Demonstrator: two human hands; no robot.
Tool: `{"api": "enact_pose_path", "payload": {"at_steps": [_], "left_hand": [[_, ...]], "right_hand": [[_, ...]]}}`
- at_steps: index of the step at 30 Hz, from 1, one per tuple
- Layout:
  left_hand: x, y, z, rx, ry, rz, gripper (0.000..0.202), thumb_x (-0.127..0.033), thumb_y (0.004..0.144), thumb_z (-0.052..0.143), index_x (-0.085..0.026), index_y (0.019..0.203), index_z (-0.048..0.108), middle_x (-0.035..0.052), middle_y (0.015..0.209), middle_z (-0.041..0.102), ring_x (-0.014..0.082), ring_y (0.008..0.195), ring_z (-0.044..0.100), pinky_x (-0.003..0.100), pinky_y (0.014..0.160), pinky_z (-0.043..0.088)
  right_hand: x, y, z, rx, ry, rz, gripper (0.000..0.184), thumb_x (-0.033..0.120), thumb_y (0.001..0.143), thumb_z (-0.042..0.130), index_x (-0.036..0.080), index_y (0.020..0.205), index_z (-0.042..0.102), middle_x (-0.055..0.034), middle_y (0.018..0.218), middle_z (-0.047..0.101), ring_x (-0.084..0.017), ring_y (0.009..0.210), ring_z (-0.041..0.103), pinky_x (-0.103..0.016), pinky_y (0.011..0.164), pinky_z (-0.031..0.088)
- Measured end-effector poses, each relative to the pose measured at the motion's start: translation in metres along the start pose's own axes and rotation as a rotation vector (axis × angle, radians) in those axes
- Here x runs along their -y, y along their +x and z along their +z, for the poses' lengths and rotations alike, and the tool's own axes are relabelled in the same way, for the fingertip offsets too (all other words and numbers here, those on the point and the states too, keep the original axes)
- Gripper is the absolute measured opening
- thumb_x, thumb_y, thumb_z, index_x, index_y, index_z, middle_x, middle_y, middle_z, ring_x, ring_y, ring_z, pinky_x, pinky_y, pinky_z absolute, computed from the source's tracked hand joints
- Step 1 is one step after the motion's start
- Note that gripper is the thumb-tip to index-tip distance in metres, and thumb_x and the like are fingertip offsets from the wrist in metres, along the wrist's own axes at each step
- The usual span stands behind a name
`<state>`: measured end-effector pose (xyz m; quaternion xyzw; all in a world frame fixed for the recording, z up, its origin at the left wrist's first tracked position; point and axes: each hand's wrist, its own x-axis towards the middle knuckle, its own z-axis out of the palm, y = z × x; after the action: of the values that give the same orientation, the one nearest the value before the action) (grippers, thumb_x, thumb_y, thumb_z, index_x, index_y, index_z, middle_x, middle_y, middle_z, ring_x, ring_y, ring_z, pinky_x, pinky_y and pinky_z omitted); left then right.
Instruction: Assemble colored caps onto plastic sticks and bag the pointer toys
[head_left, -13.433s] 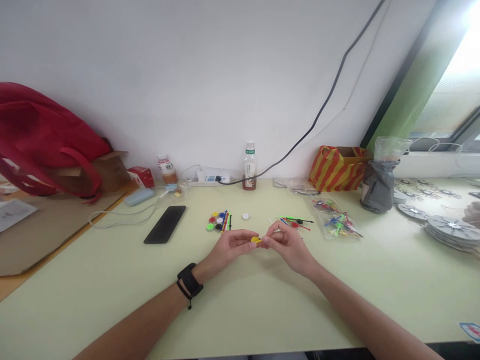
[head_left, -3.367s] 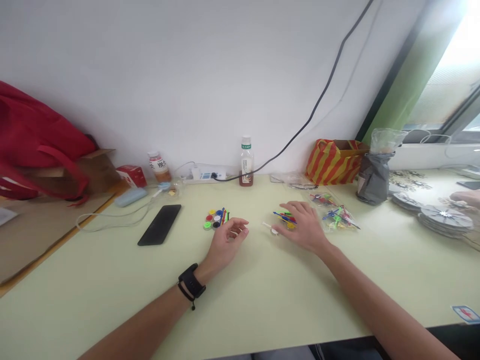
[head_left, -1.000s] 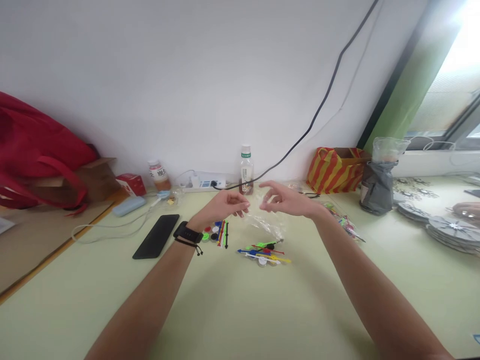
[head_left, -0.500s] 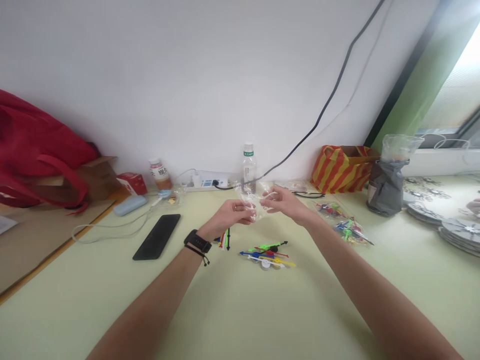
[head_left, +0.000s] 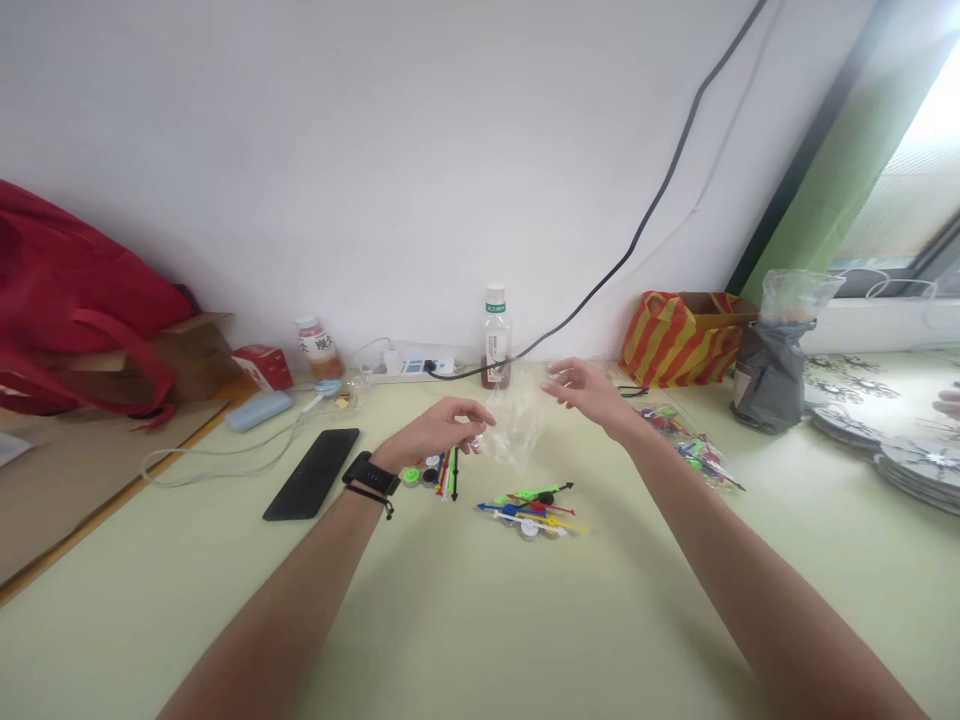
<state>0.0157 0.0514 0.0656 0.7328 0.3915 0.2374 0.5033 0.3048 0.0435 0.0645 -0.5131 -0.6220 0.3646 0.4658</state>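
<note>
My left hand [head_left: 442,425] is raised over the table and pinches a small clear plastic bag [head_left: 514,432] that hangs from its fingertips. My right hand [head_left: 589,390] hovers to the right of the bag with fingers spread and nothing in them. Below the bag a loose pile of coloured plastic sticks and small caps [head_left: 534,507] lies on the pale green table [head_left: 480,620]. A second cluster of coloured caps and sticks [head_left: 433,472] lies just under my left wrist, which wears a black watch [head_left: 370,473].
A black phone [head_left: 311,486] lies left of the caps. Along the wall stand a drink bottle [head_left: 496,337], a power strip [head_left: 409,363], a small jar [head_left: 315,347], a striped bag [head_left: 686,335] and a grey pouch [head_left: 772,372]. Bagged coloured parts [head_left: 694,445] lie at right; a red bag [head_left: 71,300] at left.
My right hand has let go of the clear bag and moved up and right with fingers spread. The bag now hangs from my left hand alone, a little lower.
</note>
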Motion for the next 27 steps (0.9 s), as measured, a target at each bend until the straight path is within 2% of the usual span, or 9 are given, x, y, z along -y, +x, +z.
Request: {"api": "enact_pose_path", "payload": {"at_steps": [3,5,7,10,13,15,18,21,27], "left_hand": [[-0.005,-0.001,0.000,-0.072,0.049,-0.007,0.016,-0.033,0.085,0.062,-0.019,0.084,0.071,0.0026,0.082,0.063,0.0144,0.067,0.059,0.026,0.060,0.049],[-0.007,0.000,0.003,-0.129,0.082,0.032,0.024,-0.037,0.088,0.058,-0.019,0.075,0.066,0.0018,0.075,0.059,0.0147,0.065,0.054,0.025,0.057,0.045],[-0.008,0.001,0.005,-0.166,0.115,0.089,0.035,-0.047,0.092,0.058,-0.019,0.072,0.061,0.0012,0.072,0.057,0.0143,0.063,0.051,0.024,0.055,0.042],[-0.010,0.003,0.007,-0.194,0.145,0.178,0.045,-0.059,0.094,0.057,-0.018,0.074,0.060,0.0008,0.071,0.057,0.0133,0.061,0.050,0.024,0.055,0.041],[-0.013,0.002,0.004,-0.190,0.155,0.214,0.044,-0.058,0.095,0.059,-0.017,0.081,0.066,0.0024,0.073,0.063,0.0135,0.064,0.055,0.023,0.057,0.043],[-0.016,0.001,0.003,-0.168,0.139,0.213,0.042,-0.057,0.094,0.062,-0.017,0.089,0.071,0.0034,0.075,0.066,0.0144,0.067,0.059,0.023,0.058,0.045],[-0.021,-0.002,0.002,-0.128,0.117,0.226,0.040,-0.055,0.094,0.063,-0.017,0.098,0.075,0.0045,0.077,0.068,0.0150,0.067,0.061,0.024,0.059,0.048],[-0.025,-0.006,0.003,-0.099,0.104,0.234,0.040,-0.054,0.095,0.063,-0.017,0.099,0.077,0.0054,0.077,0.069,0.0149,0.065,0.062,0.025,0.059,0.049],[-0.027,-0.006,0.000,-0.103,0.141,0.255,0.039,-0.055,0.091,0.067,-0.018,0.092,0.078,0.0056,0.074,0.072,0.0147,0.061,0.061,0.024,0.055,0.048]], "right_hand": [[0.008,-0.001,-0.009,0.076,-0.018,-0.058,0.036,0.048,0.079,0.080,0.021,0.100,0.069,-0.0034,0.083,0.071,-0.014,0.065,0.059,-0.028,0.059,0.050],[0.012,-0.004,-0.013,0.185,-0.042,-0.050,0.031,0.044,0.080,0.078,0.020,0.097,0.070,-0.0034,0.080,0.071,-0.015,0.065,0.060,-0.028,0.059,0.049],[0.014,-0.006,-0.014,0.199,-0.097,-0.045,0.027,0.039,0.080,0.077,0.021,0.097,0.069,-0.0025,0.077,0.070,-0.016,0.065,0.062,-0.028,0.058,0.048],[0.012,-0.006,-0.015,0.092,-0.276,-0.102,0.022,0.032,0.079,0.075,0.023,0.097,0.067,-0.0018,0.080,0.070,-0.017,0.068,0.063,-0.029,0.059,0.046],[0.013,-0.003,-0.015,-0.059,-0.554,-0.241,0.011,0.024,0.079,0.069,0.023,0.089,0.073,-0.0046,0.088,0.071,-0.019,0.073,0.061,-0.032,0.068,0.047],[0.018,-0.003,-0.013,-0.086,-0.622,-0.309,0.014,0.024,0.084,0.064,0.023,0.086,0.077,-0.0059,0.091,0.072,-0.020,0.076,0.060,-0.033,0.072,0.046],[0.027,-0.008,-0.007,0.026,-0.527,-0.287,0.027,0.037,0.094,0.057,0.021,0.086,0.077,-0.0040,0.082,0.071,-0.018,0.070,0.056,-0.032,0.066,0.043],[0.032,-0.013,-0.002,0.141,-0.411,-0.204,0.035,0.053,0.091,0.061,0.022,0.084,0.077,-0.0009,0.073,0.066,-0.015,0.062,0.049,-0.029,0.058,0.038],[0.032,-0.013,0.003,0.170,-0.264,-0.107,0.026,0.048,0.083,0.072,0.022,0.081,0.075,-0.0010,0.075,0.066,-0.016,0.067,0.052,-0.027,0.055,0.039]]}}
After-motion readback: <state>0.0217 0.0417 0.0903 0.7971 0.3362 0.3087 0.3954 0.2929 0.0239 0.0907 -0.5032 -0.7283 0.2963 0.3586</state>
